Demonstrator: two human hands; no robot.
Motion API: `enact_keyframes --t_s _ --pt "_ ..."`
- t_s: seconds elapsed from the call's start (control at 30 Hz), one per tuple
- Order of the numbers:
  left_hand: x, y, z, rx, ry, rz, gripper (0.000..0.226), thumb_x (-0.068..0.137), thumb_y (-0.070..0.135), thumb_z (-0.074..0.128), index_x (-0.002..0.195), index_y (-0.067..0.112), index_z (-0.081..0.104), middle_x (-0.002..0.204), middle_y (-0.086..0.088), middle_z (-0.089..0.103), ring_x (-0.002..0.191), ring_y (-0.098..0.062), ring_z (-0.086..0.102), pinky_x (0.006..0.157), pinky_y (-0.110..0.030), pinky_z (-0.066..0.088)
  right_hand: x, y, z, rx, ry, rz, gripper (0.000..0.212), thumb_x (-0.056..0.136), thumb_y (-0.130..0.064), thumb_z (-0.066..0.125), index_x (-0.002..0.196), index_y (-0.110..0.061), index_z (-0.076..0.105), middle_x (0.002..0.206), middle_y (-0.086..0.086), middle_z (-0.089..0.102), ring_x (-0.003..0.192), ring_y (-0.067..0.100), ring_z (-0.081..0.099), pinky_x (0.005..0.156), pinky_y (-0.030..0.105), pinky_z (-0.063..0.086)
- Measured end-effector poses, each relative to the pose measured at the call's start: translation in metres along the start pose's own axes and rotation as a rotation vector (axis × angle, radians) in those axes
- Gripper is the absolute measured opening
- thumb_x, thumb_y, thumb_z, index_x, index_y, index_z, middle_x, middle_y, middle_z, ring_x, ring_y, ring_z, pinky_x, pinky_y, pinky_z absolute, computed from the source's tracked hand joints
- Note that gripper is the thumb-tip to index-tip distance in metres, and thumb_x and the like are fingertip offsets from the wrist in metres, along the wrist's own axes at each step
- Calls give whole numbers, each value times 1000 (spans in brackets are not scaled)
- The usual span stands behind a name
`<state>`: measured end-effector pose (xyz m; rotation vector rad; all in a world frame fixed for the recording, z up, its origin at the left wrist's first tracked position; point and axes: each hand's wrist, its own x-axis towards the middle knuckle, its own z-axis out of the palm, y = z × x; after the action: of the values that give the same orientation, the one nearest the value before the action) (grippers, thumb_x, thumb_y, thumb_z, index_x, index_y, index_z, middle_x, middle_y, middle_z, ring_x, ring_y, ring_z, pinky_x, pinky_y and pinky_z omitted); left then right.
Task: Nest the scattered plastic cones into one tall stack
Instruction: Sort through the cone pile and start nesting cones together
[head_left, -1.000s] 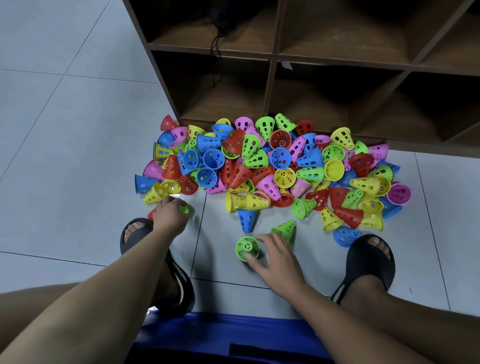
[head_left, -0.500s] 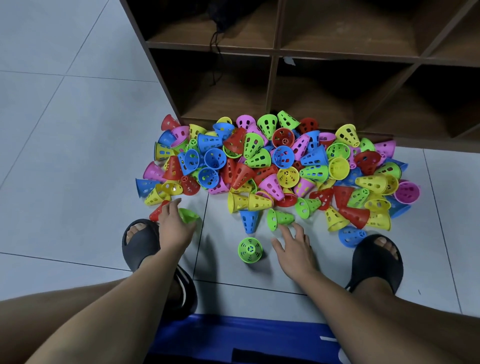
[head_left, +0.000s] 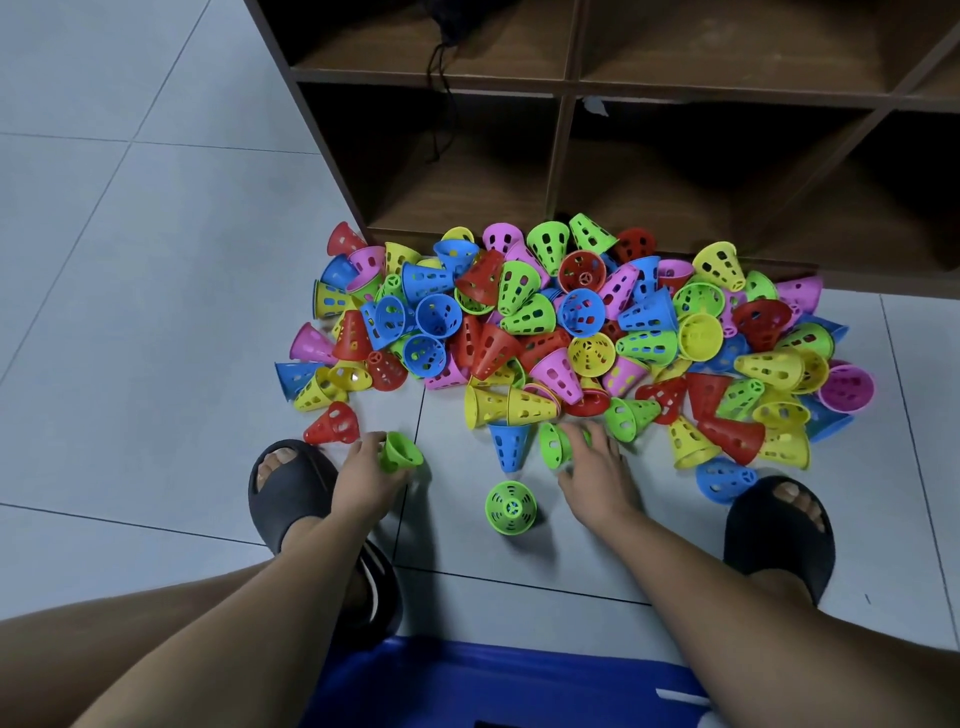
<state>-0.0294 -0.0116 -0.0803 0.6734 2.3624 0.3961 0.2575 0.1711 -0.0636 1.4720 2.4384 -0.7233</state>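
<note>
A heap of perforated plastic cones (head_left: 571, 322) in red, blue, green, yellow and pink lies on the tiled floor against a wooden shelf. One green cone (head_left: 510, 507) stands upright alone on the floor between my hands. My left hand (head_left: 366, 473) grips a green cone (head_left: 399, 451) lying on its side at the left. My right hand (head_left: 597, 470) has its fingers round another green cone (head_left: 553, 444) on its side at the heap's near edge. A blue cone (head_left: 509, 446) stands just left of that.
The dark wooden cubby shelf (head_left: 561, 150) rises behind the heap, a black cord hanging in it. My feet in black slides (head_left: 283, 483) (head_left: 776, 525) flank the work area. A red cone (head_left: 332, 423) lies by the left foot. A blue seat (head_left: 493, 680) is under me.
My right hand left the standing green cone and reached forward onto a green cone at the heap's edge. My left hand took hold of the green cone near the left foot.
</note>
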Motion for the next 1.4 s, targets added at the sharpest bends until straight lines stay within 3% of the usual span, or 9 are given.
enact_keyframes --t_s 0.17,0.33,0.5,0.63,0.93,1.03,1.2,1.4 --pt "-6 6 8 8 -37 2 67 73 43 93 124 24 54 116 2 63 100 -24 65 80 -38 54 4 5 7 -74 -58 -44 63 89 -36 78 142 -36 43 143 -2 47 133 27 49 108 41 43" --pt "-18 26 6 116 -130 113 66 73 61 89 114 29 49 97 4 68 86 -20 65 65 -35 48 0 6 12 -37 -107 -18 59 86 -48 72 129 -27 38 122 4 67 109 35 64 87 47 54" --pt "-36 51 -1 162 -154 253 67 70 63 89 114 28 51 98 5 68 86 -20 64 67 -38 50 -22 9 -7 36 -88 -89 56 89 -43 71 133 -20 46 121 8 67 107 37 65 82 43 52" --pt "-56 73 -8 139 -160 381 64 67 68 89 102 29 53 84 10 64 78 -17 62 63 -37 47 -45 10 -25 41 -132 -186 50 90 -48 69 125 -24 43 113 4 66 102 32 65 76 41 53" --pt "-92 104 -18 171 -148 616 48 69 53 84 101 28 58 96 10 52 83 -14 58 74 -39 53 -74 -5 -73 -86 -101 -361 55 88 -56 65 126 -23 42 118 3 63 100 33 65 71 40 49" --pt "-103 110 -8 151 -174 623 47 72 44 86 106 26 60 98 9 50 83 -15 59 76 -37 53 -80 -12 -83 -69 -120 -394 52 84 -55 65 120 -25 43 115 1 63 98 30 65 69 39 46" --pt "-113 104 14 93 -155 582 55 73 46 89 117 22 65 100 6 51 85 -16 60 72 -29 46 -89 -23 -89 -37 -104 -426 45 82 -52 63 116 -27 45 109 -2 63 95 27 63 67 35 38" --pt "-112 101 29 40 -193 515 65 70 46 93 123 23 62 103 9 50 88 -13 57 75 -25 44 -91 -26 -84 -18 -44 -442 47 84 -53 62 122 -28 51 111 -7 63 96 24 64 70 35 43"
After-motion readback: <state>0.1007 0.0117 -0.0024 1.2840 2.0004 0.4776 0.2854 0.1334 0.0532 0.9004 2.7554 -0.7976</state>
